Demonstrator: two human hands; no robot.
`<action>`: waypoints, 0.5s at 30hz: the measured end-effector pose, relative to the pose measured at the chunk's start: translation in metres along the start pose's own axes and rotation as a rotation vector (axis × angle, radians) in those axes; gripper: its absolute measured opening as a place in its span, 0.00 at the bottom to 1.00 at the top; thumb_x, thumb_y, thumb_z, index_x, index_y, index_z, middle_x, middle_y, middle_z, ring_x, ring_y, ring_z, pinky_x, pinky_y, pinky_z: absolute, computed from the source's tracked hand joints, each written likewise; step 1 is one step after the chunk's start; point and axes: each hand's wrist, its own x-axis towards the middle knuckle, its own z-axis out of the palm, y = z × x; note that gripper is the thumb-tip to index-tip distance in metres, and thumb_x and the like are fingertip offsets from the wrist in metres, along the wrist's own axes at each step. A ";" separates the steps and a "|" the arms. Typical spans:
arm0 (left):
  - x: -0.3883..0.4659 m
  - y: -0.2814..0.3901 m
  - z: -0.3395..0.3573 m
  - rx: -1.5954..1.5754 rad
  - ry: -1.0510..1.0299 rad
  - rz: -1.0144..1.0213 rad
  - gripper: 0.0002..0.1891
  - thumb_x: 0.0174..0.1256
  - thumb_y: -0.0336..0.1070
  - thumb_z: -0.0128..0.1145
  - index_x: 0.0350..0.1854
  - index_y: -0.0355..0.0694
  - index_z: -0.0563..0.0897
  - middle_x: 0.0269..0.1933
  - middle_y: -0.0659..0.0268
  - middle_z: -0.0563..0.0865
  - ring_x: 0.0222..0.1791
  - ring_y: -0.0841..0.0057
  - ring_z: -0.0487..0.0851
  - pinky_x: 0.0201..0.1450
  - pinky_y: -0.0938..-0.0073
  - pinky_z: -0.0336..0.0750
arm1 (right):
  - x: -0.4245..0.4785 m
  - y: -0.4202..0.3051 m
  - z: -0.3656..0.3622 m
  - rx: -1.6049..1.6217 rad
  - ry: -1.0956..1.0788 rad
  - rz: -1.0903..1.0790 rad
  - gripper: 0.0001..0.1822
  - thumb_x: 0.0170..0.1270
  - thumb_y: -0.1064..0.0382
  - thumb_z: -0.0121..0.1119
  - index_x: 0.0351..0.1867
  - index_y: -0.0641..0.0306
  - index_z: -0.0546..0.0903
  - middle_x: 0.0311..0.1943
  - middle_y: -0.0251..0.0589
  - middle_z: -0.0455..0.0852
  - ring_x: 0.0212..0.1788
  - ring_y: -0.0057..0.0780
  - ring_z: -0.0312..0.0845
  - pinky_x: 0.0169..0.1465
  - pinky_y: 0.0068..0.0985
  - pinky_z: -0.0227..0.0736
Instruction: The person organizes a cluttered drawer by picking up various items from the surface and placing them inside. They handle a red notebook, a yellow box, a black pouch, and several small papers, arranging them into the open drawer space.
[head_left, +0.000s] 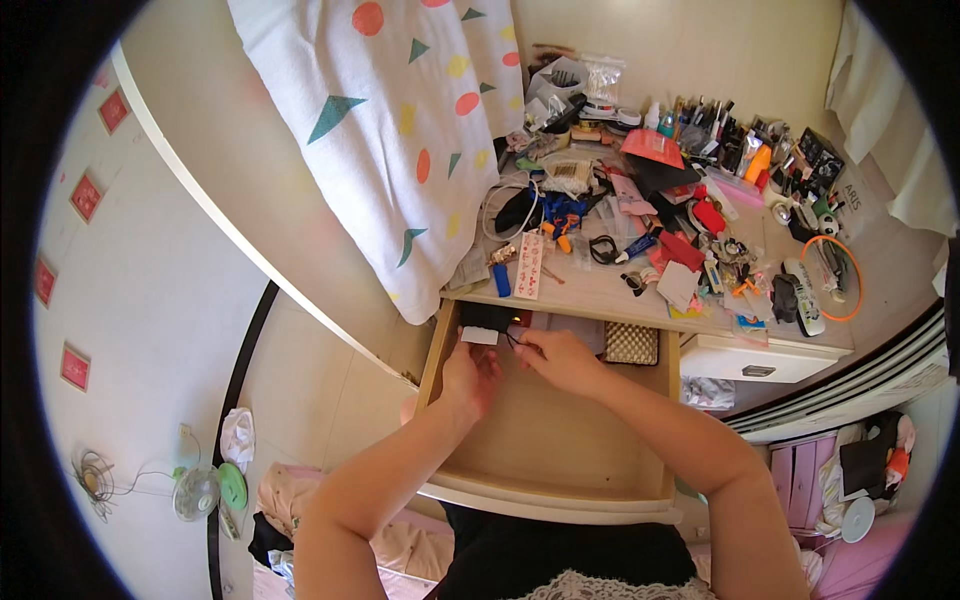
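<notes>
Inside the pulled-out wooden drawer (547, 435), my left hand (471, 375) is at the left edge of a small white rectangular piece (480, 335). Its fingers are partly curled, and whether they grip the piece is unclear. Directly behind the white piece is a dark item (484, 316), partly shaded by the desk edge. My right hand (553, 356) pinches a thin black cord (512, 340) just right of the white piece. A beige woven-pattern pouch (631, 343) lies in the drawer's back right corner. Behind my right hand, a pale flat item is partly covered.
Cosmetics, hair ties, packets and cotton swabs (568, 174) crowd the desk top (585, 289). A white patterned curtain (405, 135) hangs at the left, over the desk's edge. A smaller white drawer (757, 360) is on the right. A fan (196, 493) stands at the lower left.
</notes>
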 end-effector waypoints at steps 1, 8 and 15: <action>0.005 -0.001 -0.001 -0.004 -0.002 0.038 0.11 0.76 0.46 0.44 0.46 0.46 0.75 0.38 0.72 0.77 0.33 0.83 0.71 0.35 0.82 0.69 | 0.000 0.000 0.000 -0.021 -0.003 -0.012 0.14 0.69 0.54 0.51 0.36 0.61 0.80 0.26 0.40 0.87 0.29 0.40 0.83 0.37 0.34 0.74; 0.017 -0.005 -0.002 -0.087 0.160 0.163 0.07 0.74 0.38 0.46 0.46 0.44 0.75 0.35 0.71 0.78 0.33 0.84 0.73 0.37 0.82 0.72 | -0.004 0.006 -0.010 0.051 0.151 0.090 0.14 0.68 0.55 0.51 0.34 0.61 0.82 0.24 0.39 0.86 0.28 0.40 0.83 0.36 0.35 0.75; 0.013 -0.001 0.000 -0.180 0.099 0.117 0.11 0.75 0.41 0.45 0.49 0.42 0.74 0.40 0.66 0.78 0.41 0.75 0.76 0.47 0.70 0.75 | -0.013 -0.001 0.002 -0.245 0.175 -0.015 0.16 0.63 0.59 0.55 0.52 0.57 0.79 0.48 0.46 0.81 0.38 0.46 0.83 0.41 0.40 0.78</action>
